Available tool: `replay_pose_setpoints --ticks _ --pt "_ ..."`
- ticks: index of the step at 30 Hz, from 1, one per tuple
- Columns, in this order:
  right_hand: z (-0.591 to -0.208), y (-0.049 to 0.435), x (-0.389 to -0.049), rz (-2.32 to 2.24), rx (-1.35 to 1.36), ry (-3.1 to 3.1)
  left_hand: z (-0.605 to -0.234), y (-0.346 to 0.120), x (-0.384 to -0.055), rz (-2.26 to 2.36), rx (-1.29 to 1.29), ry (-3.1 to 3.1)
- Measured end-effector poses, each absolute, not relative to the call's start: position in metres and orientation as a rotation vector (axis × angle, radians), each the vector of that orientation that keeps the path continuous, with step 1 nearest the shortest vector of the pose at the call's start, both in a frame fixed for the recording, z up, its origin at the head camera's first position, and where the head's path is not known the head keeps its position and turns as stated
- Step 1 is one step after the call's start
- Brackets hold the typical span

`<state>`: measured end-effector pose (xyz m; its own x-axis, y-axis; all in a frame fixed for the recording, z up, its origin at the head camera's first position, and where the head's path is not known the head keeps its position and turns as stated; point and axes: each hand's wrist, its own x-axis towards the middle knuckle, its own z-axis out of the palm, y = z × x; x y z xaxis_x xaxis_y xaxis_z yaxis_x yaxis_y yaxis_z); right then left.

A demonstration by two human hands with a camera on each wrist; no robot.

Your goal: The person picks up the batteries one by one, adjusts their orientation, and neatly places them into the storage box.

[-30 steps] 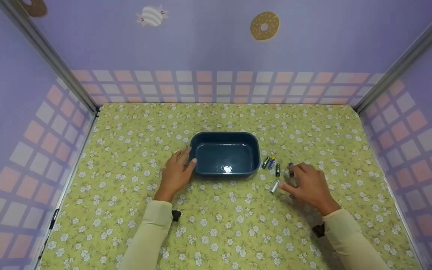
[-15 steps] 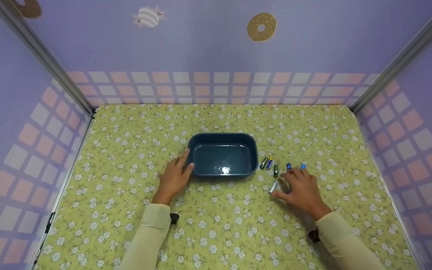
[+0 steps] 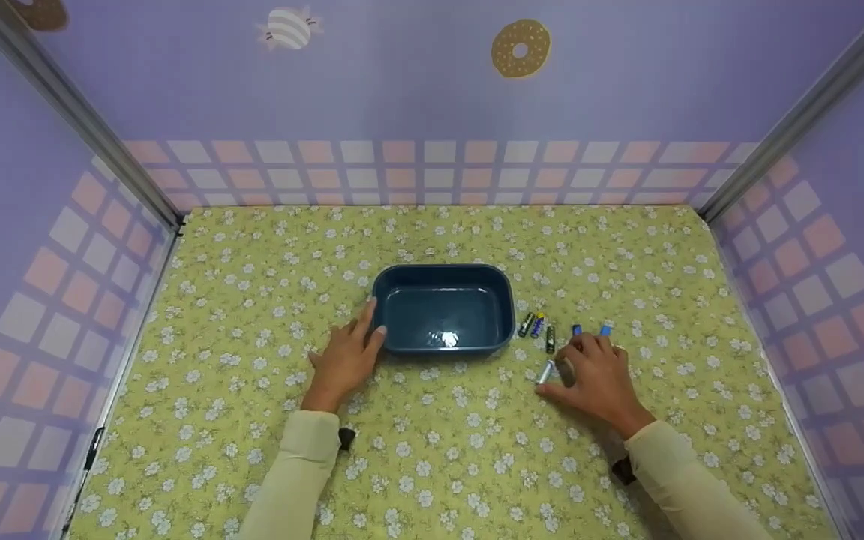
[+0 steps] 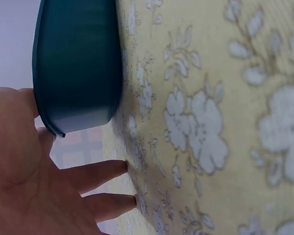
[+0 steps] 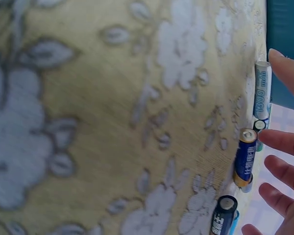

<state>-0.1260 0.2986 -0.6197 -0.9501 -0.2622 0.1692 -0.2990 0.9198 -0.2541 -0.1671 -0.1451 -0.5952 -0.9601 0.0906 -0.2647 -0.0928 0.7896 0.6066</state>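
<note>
In the head view, my left hand rests against the left side of a dark blue rectangular basin, thumb at its rim. The left wrist view shows two fingertips touching the cloth below the basin. Over on the right, my right hand is spread above small batteries, thumb at the near end of a silver-white battery. Seen from the right wrist, the thumb touches the white battery, while the index finger lies past its other end. A blue-and-gold battery and a dark battery lie near the other fingers.
Between basin and right hand lie a dark green battery, a purple-yellow battery and another dark green battery. Two blue battery ends show beyond the right fingers. Purple walls enclose the flowered cloth.
My right hand has moved left and slightly nearer, its thumb reaching the silver-white battery and uncovering the light blue end behind. The left hand stays at the basin.
</note>
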Motion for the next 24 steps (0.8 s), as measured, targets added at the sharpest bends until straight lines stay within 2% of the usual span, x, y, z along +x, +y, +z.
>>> replay_pose_setpoints --ticks 24 --pt "-0.6212 0.2893 -0.1254 0.480 0.403 -2.981 -0.5987 -0.1449 -0.1639 0.937 -0.018 2.700"
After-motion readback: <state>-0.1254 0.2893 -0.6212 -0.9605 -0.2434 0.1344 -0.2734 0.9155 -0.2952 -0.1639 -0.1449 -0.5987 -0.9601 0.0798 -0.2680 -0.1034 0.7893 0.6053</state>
